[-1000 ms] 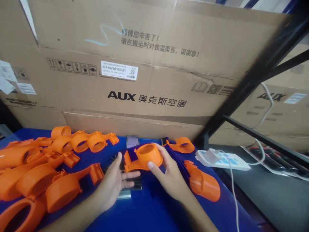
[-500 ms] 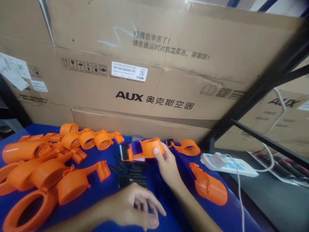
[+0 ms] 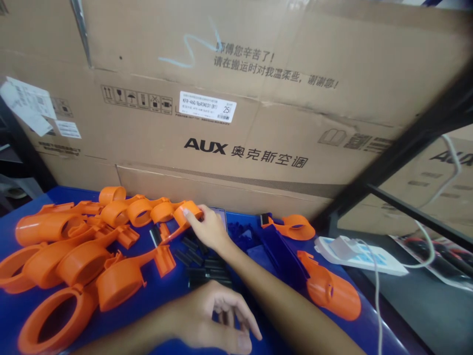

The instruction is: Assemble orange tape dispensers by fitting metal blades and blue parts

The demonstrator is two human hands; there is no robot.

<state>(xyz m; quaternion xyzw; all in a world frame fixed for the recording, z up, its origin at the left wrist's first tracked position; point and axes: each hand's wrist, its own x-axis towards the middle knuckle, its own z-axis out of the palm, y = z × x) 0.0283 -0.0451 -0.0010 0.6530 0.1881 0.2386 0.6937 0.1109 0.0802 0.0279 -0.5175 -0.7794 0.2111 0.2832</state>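
My right hand (image 3: 207, 230) reaches across to the left and grips an orange plastic ring part (image 3: 184, 217), holding it against the row of like parts (image 3: 136, 211) at the back of the blue table (image 3: 148, 296). My left hand (image 3: 218, 315) hovers low near the front, fingers curled and pinching over a scatter of small black strips (image 3: 207, 266); whether it holds one is hidden.
A heap of orange parts (image 3: 70, 261) fills the left side. Two more orange parts (image 3: 332, 293) (image 3: 291, 227) lie right of my arm. A large AUX cardboard box (image 3: 236, 98) walls the back. A white power strip (image 3: 358, 254) with a cable lies right, by a black frame (image 3: 399, 158).
My right hand carried the orange part leftward from the table's middle to the row at the back. My left hand dropped toward the front and curled over the black strips.
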